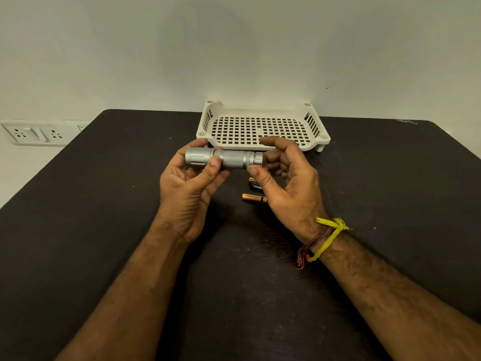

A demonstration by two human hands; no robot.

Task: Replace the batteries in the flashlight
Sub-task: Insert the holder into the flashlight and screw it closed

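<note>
A silver flashlight [224,159] lies level in the air above the dark table [104,230], head to the left. My left hand [190,186] grips its head and knurled body. My right hand [283,183] curls around the tail end, thumb and fingers at the tail cap [257,158]. Below the hands a copper-coloured battery [253,198] lies on the table. A black battery [255,187] sits just behind it, partly hidden by my right thumb.
A white perforated plastic tray [263,126] stands at the table's far edge against the wall, just behind the flashlight. Wall sockets [36,134] are at the left, beyond the table's edge.
</note>
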